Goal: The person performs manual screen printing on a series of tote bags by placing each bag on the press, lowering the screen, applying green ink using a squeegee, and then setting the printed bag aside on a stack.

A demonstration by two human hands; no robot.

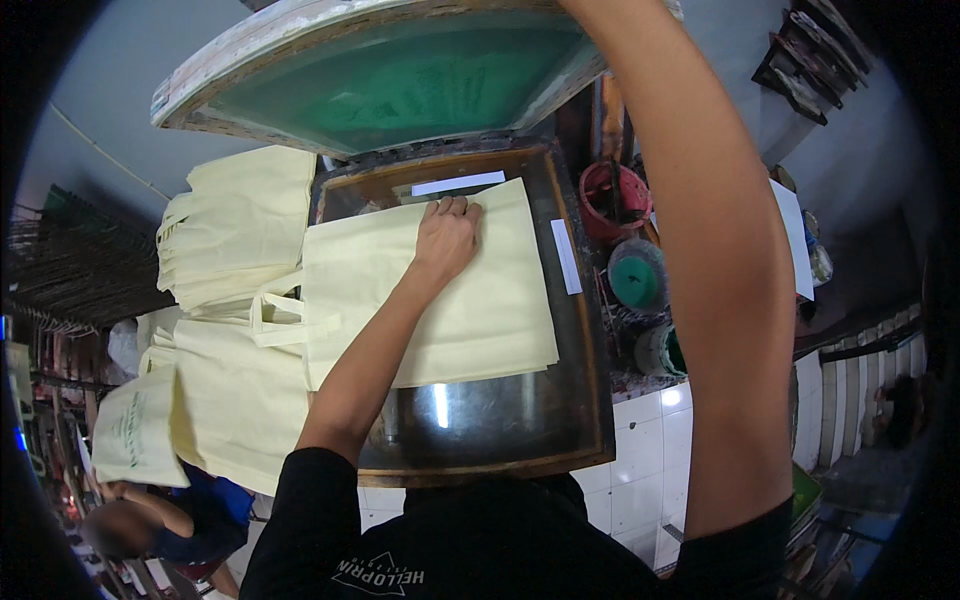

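Note:
A cream tote bag [390, 250] lies flat on the dark glossy printing board [500, 430], its handles [275, 315] toward the left. My left hand [448, 235] rests on the bag at its far edge, fingers curled against the fabric. Above the board, a screen-printing frame [430, 95] with green mesh is tilted up. My right arm [690, 200] reaches up past the frame's right end, and the hand lies beyond the picture's top edge. Two white strips, a far strip [458, 184] and a right strip [566, 257], sit on the board beside the bag.
Stacked cream bags [240, 220] and more bags [240, 400] lie left of the board. On the right stand a red bucket [614, 200], a green paint container [635, 280] and a white tub [655, 350]. At lower left, another person [190, 525] is beside a printed bag [135, 425].

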